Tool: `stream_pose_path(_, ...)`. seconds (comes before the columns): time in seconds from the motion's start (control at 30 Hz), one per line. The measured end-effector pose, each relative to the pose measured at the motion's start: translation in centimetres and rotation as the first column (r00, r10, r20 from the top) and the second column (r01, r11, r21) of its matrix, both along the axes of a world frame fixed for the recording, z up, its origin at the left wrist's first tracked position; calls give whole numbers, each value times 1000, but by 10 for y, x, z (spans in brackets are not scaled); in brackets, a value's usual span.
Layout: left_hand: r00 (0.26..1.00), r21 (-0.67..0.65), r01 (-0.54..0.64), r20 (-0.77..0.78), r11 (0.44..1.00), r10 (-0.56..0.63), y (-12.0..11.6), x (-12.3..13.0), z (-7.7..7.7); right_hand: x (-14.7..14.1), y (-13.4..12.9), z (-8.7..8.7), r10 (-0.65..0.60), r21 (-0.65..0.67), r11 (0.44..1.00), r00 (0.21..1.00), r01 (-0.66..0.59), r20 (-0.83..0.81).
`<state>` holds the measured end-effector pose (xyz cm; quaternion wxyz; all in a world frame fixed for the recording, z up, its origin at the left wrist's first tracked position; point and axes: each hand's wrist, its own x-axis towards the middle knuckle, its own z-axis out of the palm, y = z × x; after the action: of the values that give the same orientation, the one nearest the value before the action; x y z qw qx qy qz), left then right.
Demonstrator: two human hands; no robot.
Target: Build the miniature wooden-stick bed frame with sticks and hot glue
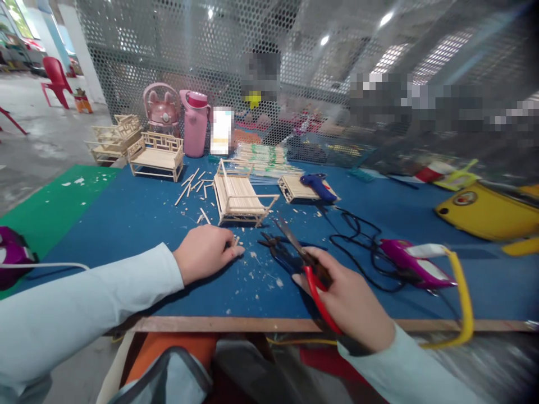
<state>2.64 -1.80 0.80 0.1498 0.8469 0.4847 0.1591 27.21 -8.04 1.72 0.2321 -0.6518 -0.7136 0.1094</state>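
My left hand rests on the blue tabletop, its fingers pinched on a short wooden stick. In my right hand is a pair of scissors with red handles, the blades pointing up and away to the left. Dark-handled pliers lie on the table just beyond the scissors, partly overlapped by them. Past both hands stands a small bench made of wooden sticks, with a rail along its front. Loose stick pieces are scattered to its left.
A blue glue gun lies on a low stick-built piece. Further back are finished stick benches, a pink bottle and packs of sticks. A purple power strip, cords and a yellow case occupy the right.
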Motion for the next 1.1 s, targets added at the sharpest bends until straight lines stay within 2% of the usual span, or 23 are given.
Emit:
stream_pose_path(0.1,999,-18,-24,-30,1000,23,4,-2,-2,0,1,-13,17,69,997,1000,-17,2)
stream_pose_path(0.23,999,-53,-20,-38,998,19,6,-3,-2,0,-2,-20,40,136,990,999,-41,7)
stream_pose_path(0.43,999,-51,8,33,999,-6,11,-8,2,13,14,-20,-71,254,965,997,66,9)
stream_pose_path(0.63,996,48,-20,-90,999,24,25,-10,-2,17,34,-15,-114,243,959,985,143,-128)
stream_pose_path(0.8,996,68,-35,-85,997,41,34,-6,-5,-2,53,4,-7,279,953,933,115,-361)
stream_pose_path(0.97,978,88,-22,-207,996,40,37,-3,-6,-26,93,30,127,365,925,822,103,-554)
stream_pose_path(1.03,957,114,22,-289,993,12,38,0,-4,-30,106,30,157,391,913,777,121,-609)
stream_pose_path(1.1,931,121,72,-363,990,-23,39,5,0,-29,115,21,173,398,908,752,129,-636)
